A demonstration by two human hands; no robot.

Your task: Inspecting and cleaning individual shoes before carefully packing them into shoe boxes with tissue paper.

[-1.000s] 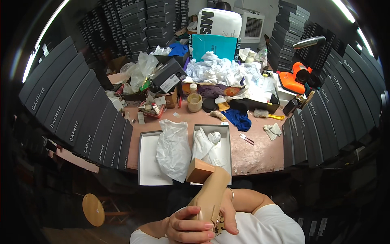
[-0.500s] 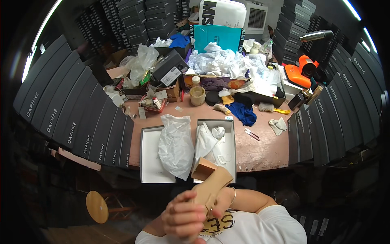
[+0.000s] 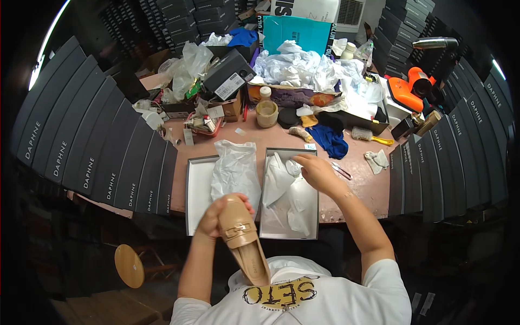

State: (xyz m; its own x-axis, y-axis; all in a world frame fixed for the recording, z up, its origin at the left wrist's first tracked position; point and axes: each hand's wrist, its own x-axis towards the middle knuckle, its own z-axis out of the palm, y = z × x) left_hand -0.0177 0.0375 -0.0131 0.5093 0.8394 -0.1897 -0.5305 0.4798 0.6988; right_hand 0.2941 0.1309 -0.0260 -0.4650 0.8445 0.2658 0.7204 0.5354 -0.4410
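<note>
My left hand [image 3: 210, 218] is closed round the toe end of a tan loafer [image 3: 238, 227] with a buckle-like strap. The shoe's opening faces up and its heel end points toward my white shirt. Over the open grey shoebox [image 3: 316, 216], my right hand [image 3: 319, 174] reaches with its fingers stretched to the left. Its fingertips are at a crumpled ball of white paper [image 3: 293, 168]; whether they touch it is hard to see. More white tissue [image 3: 277, 181] lies in the box. Left of it, a white plastic bag [image 3: 234, 168] lies partly over the box lid [image 3: 196, 216].
Stacks of dark shoeboxes stand on the left [image 3: 81, 135] and right [image 3: 449, 157]. Along the back are crumpled white paper [image 3: 298, 70], a jar [image 3: 266, 114], a blue cloth [image 3: 330, 142] and a yellow-handled brush [image 3: 374, 136]. Small snips [image 3: 341, 171] lie right of the box.
My hands have parted. The left has carried the shoe left, now with its upper showing. The right has let go of the shoe and reached forward over the box.
</note>
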